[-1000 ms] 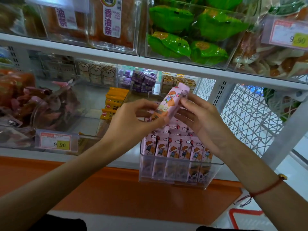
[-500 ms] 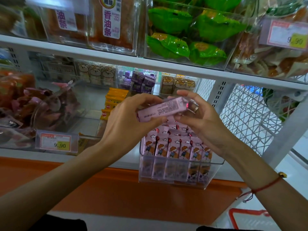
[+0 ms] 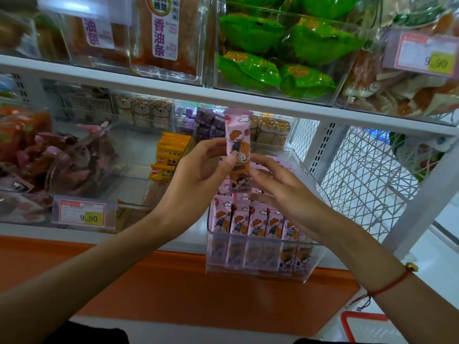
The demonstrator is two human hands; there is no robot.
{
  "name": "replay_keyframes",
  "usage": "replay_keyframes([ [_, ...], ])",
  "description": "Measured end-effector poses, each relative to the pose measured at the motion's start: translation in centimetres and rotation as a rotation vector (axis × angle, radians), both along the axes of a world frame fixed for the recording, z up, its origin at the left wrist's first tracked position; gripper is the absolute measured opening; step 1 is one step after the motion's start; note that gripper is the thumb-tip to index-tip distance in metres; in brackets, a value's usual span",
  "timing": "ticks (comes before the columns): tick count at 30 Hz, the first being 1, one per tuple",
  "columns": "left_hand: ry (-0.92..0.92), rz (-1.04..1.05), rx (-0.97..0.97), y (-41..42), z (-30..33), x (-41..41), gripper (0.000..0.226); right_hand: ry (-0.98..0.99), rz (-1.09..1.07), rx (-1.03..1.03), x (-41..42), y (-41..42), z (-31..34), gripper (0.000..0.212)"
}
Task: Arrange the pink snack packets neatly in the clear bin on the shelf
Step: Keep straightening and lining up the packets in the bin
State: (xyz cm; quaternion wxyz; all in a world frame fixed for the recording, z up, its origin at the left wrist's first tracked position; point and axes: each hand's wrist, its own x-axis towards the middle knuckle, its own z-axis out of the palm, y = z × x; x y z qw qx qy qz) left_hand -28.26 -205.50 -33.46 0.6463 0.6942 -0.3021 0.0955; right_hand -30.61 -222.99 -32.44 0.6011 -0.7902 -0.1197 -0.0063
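One pink snack packet (image 3: pixel 237 142) with a cartoon child printed on it stands upright above the clear bin (image 3: pixel 258 266), printed side toward me. My left hand (image 3: pixel 198 175) pinches its middle from the left. My right hand (image 3: pixel 280 184) touches its lower right edge with the fingertips. In the bin below, a front row of several pink packets (image 3: pixel 255 223) stands upright side by side, with more packets behind them, partly hidden by my hands. The bin sticks out past the shelf's front edge.
Yellow packets (image 3: pixel 165 157) sit in the bin to the left, purple packets (image 3: pixel 208 125) behind. A price tag (image 3: pixel 83 216) hangs at the shelf front. Green packets (image 3: pixel 280 53) fill a bin on the shelf above. White wire mesh (image 3: pixel 360 175) closes the right side.
The held packet has turned from lying sideways with its plain back showing to standing upright with its printed front toward me. Both hands stayed over the bin.
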Motion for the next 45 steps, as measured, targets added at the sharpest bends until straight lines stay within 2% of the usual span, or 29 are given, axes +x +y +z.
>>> replay_keyframes([
  [4,0.08,-0.005,-0.102,-0.2,-0.3,0.1,0.039,-0.075,-0.025,0.071,-0.2,0.5,0.1,0.043],
  [6,0.076,0.012,-0.095,0.0,-0.2,0.3,0.051,-0.149,-0.077,0.05,-0.1,0.3,0.3,0.035],
  [9,0.072,0.014,-0.141,0.4,0.0,0.5,0.069,-0.182,-0.102,0.011,0.2,-0.6,0.3,0.035],
  [14,0.021,0.058,-0.059,0.6,0.4,0.7,0.042,-0.211,-0.148,-0.041,0.9,-1.5,-0.2,0.039],
  [16,-0.026,0.128,-0.066,0.7,0.3,1.1,0.036,-0.239,-0.236,-0.157,1.5,-1.8,-0.9,0.051],
  [19,-0.072,0.227,-0.033,0.5,0.3,2.1,0.031,-0.266,-0.31,-0.595,2.1,-2.6,-2.4,0.056],
  [21,-0.08,0.25,0.066,0.2,0.5,3.3,0.034,-0.262,-0.257,-0.823,2.2,-3.0,-3.4,0.05],
  [23,-0.101,0.243,0.207,-0.1,0.8,4.6,0.038,-0.246,-0.219,-0.929,2.3,-3.1,-3.8,0.046],
  [29,-0.216,0.215,0.664,-1.1,1.9,8.3,0.049,-0.266,-0.243,-0.949,2.5,-3.3,-4.1,0.048],
  [39,-0.329,0.209,1.133,-4.9,2.0,11.1,0.05,-0.301,-0.257,-0.94,2.8,-3.6,-4.6,0.047],
  [45,-0.423,0.194,1.396,-6.0,1.0,11.7,0.032,-0.323,-0.259,-0.937,3.0,-3.5,-4.7,0.045],
])
